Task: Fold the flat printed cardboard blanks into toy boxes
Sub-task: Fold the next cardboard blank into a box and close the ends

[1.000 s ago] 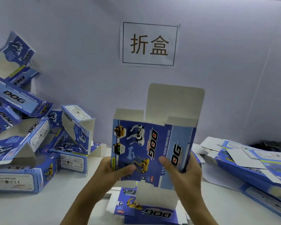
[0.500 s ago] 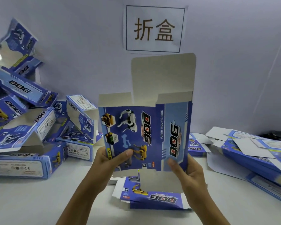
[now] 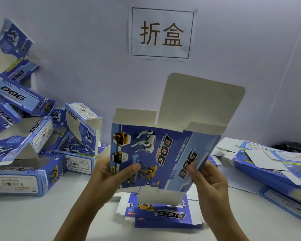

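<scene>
Gripped between both hands, a blue printed "DOG" toy-box blank (image 3: 163, 153) is being held upright above the white counter (image 3: 33, 220). Its left edge is being pinched by the left hand (image 3: 108, 178), thumb across the printed face and fingers behind; its right lower edge is being clasped by the right hand (image 3: 208, 181), thumb pressed on the light-blue side panel. The blank is being held partly opened, with a tall plain lid flap (image 3: 200, 105) standing up at the top right, shorter flaps beside it, and a bottom flap (image 3: 160, 196) hanging below. Directly under it, a small stack of flat blanks (image 3: 163, 214) is lying on the counter. To the left, a heap of folded boxes (image 3: 33, 140) is being kept against the wall; to the right, further flat blanks (image 3: 271, 164) are piled. A paper sign (image 3: 162, 33) reading 折盒 is fixed to the wall.
</scene>
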